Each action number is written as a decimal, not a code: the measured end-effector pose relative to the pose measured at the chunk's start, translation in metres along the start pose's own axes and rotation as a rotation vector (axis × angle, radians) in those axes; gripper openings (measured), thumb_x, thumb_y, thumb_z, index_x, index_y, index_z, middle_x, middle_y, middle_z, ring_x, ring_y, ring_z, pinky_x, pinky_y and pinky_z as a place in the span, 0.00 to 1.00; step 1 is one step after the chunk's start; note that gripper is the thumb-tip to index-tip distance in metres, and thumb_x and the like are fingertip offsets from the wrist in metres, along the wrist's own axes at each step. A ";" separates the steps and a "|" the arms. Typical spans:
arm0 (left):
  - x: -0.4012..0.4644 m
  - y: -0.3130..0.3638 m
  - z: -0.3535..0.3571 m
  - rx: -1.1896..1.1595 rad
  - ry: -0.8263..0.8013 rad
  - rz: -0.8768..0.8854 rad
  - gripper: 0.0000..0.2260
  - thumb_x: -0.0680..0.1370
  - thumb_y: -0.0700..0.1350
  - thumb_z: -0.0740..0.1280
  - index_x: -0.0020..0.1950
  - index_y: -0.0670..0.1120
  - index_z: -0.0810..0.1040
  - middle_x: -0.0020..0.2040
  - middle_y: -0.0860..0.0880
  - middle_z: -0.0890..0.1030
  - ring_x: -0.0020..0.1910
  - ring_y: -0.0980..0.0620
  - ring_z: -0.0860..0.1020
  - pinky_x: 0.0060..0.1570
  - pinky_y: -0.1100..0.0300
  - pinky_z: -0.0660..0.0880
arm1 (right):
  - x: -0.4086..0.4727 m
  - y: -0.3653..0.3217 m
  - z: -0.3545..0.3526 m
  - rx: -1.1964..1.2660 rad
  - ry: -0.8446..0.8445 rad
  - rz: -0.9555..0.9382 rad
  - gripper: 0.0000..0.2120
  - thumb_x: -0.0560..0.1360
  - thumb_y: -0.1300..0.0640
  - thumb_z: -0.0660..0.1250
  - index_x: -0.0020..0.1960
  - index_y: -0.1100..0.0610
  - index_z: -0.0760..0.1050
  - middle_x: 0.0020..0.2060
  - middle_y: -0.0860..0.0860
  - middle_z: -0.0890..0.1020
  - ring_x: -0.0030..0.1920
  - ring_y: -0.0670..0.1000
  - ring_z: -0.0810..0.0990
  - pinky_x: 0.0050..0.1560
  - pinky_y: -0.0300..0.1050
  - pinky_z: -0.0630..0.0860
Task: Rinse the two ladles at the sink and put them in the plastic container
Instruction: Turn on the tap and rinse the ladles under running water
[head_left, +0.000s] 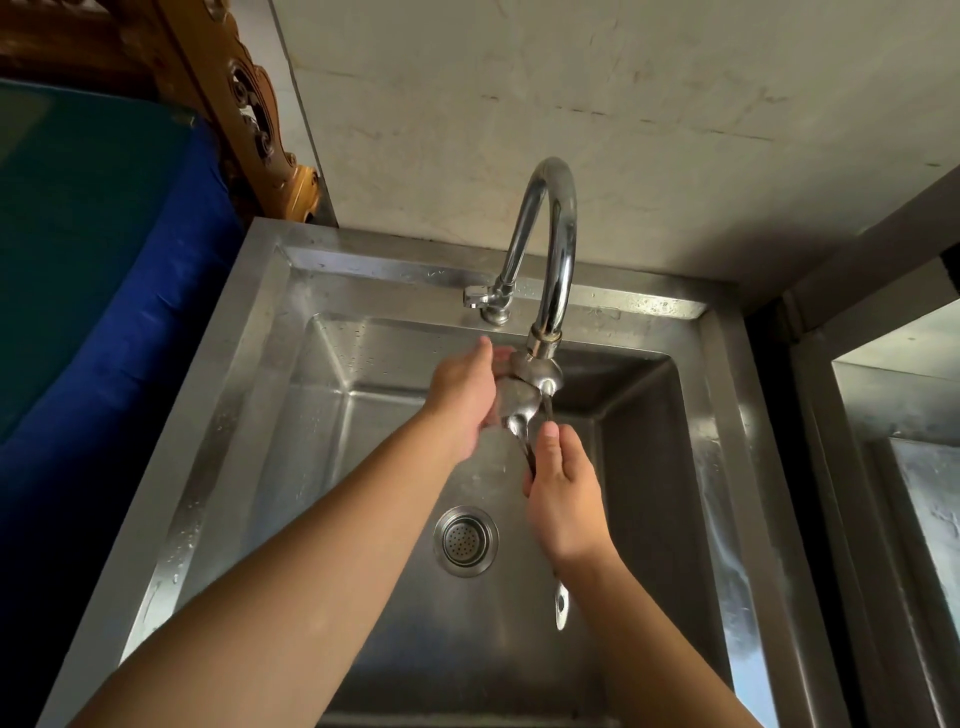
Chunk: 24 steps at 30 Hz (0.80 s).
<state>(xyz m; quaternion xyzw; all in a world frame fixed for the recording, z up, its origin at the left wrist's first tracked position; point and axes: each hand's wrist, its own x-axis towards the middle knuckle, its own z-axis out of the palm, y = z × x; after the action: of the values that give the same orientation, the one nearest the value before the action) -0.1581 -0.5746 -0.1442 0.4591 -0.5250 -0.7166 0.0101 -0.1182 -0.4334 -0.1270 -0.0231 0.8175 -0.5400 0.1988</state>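
Two steel ladles (524, 395) are held together under the spout of the curved chrome tap (556, 249), their bowls overlapping. My right hand (563, 499) is closed around both handles, whose ends (561, 605) stick out below my wrist. My left hand (465, 400) cups the left side of the ladle bowls, fingers touching the metal. Water seems to run over the bowls, but the stream is hard to see. The plastic container is not in view.
The steel sink (249, 395) has a round drain strainer (466, 540) near the middle of its basin. The tap lever (475, 297) points left at the back rim. A blue cloth (104, 291) covers something at left. Another steel unit (904, 467) stands at right.
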 end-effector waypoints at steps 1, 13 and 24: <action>0.003 0.005 -0.006 0.150 0.031 0.144 0.17 0.82 0.58 0.58 0.46 0.53 0.84 0.41 0.50 0.88 0.41 0.48 0.85 0.42 0.54 0.80 | -0.002 -0.001 -0.003 -0.007 -0.003 -0.007 0.19 0.83 0.45 0.53 0.38 0.54 0.67 0.29 0.45 0.71 0.32 0.46 0.68 0.38 0.44 0.70; 0.047 0.019 -0.042 1.160 0.150 0.920 0.22 0.82 0.45 0.61 0.77 0.49 0.66 0.69 0.48 0.70 0.66 0.46 0.68 0.54 0.52 0.75 | -0.020 -0.016 -0.023 0.084 -0.050 0.033 0.19 0.83 0.46 0.55 0.38 0.57 0.66 0.27 0.46 0.69 0.28 0.45 0.66 0.28 0.34 0.67; -0.027 -0.031 -0.039 0.268 -0.190 0.260 0.22 0.80 0.46 0.66 0.74 0.48 0.70 0.67 0.48 0.79 0.57 0.48 0.81 0.54 0.48 0.78 | -0.013 -0.033 -0.009 0.178 -0.079 0.122 0.17 0.80 0.44 0.58 0.35 0.50 0.67 0.26 0.47 0.69 0.26 0.47 0.65 0.28 0.43 0.65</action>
<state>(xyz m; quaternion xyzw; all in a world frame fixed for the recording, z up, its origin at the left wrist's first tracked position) -0.1018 -0.5762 -0.1510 0.3152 -0.6692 -0.6729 -0.0085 -0.1153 -0.4361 -0.0903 0.0232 0.7578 -0.5959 0.2648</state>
